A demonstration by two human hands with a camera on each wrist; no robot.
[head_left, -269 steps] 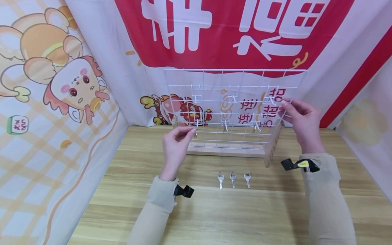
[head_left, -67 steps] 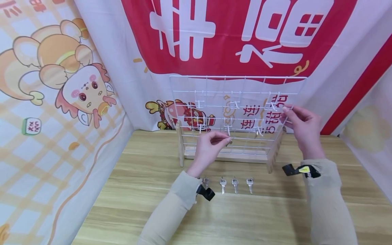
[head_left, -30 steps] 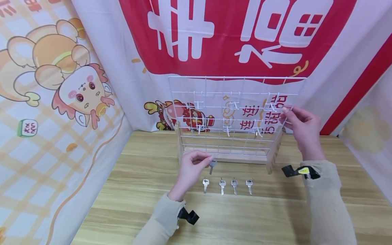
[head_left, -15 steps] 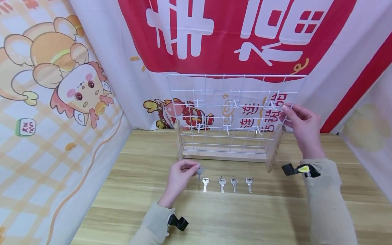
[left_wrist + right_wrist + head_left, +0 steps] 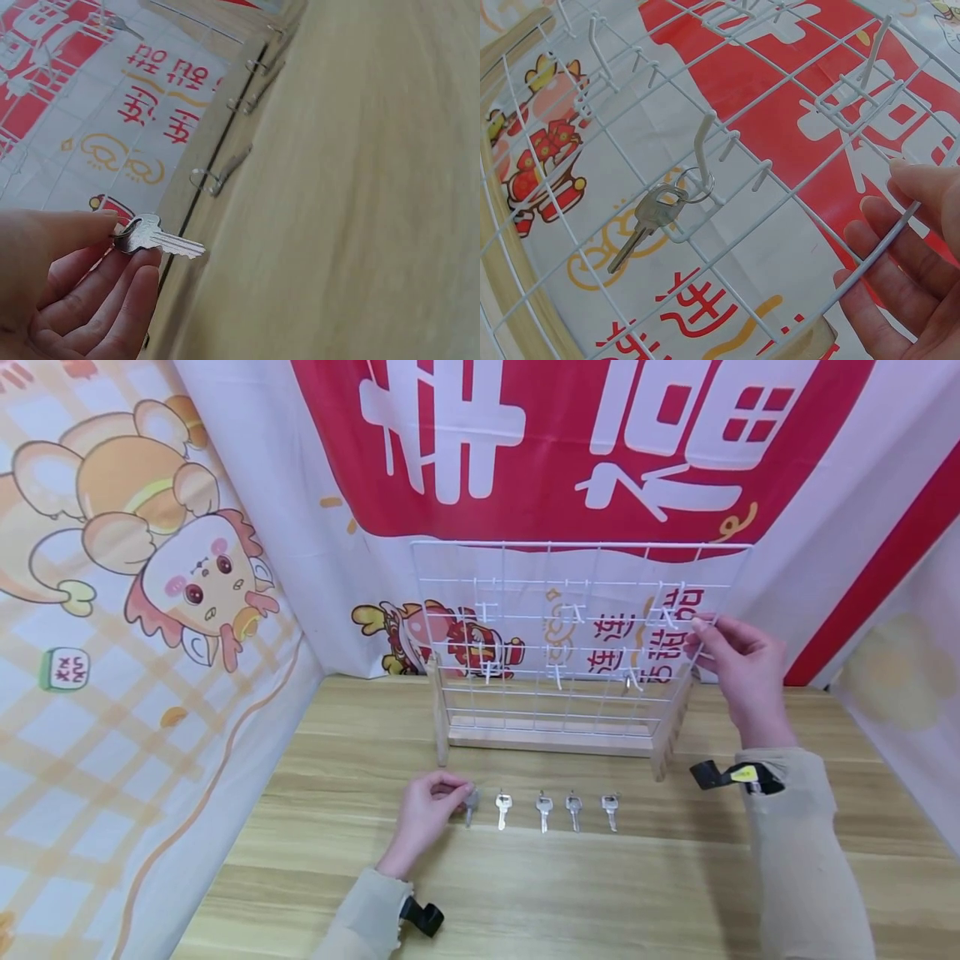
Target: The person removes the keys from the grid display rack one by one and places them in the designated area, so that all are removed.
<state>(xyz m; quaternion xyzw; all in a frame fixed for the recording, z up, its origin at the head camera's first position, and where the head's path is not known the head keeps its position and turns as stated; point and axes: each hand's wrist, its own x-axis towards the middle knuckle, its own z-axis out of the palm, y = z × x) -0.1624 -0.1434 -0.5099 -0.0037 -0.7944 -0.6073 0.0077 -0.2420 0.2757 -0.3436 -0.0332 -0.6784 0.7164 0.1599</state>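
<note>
At the left end of a row of keys [image 5: 503, 810], my left hand [image 5: 423, 814] pinches a silver key [image 5: 169, 238] by its small ring, the blade pointing away from the fingers, low over the table. My right hand [image 5: 742, 668] grips the right edge of a white wire grid rack [image 5: 577, 543], thumb on one side of the edge wire and fingers on the other. One key [image 5: 656, 214] hangs by its ring from the lower right hook [image 5: 705, 142]. No keys show on the other hooks.
The rack stands on a wooden base [image 5: 551, 743] at the back of the wood-grain table [image 5: 585, 893]. A printed cloth [image 5: 337, 593] hangs just behind it, and another patterned cloth [image 5: 187, 727] borders the left side.
Keys from the lower left and lower middle hooks have come off, and the table row has grown leftward. My left hand has carried the latest key down and left. The right hand keeps its grip.
</note>
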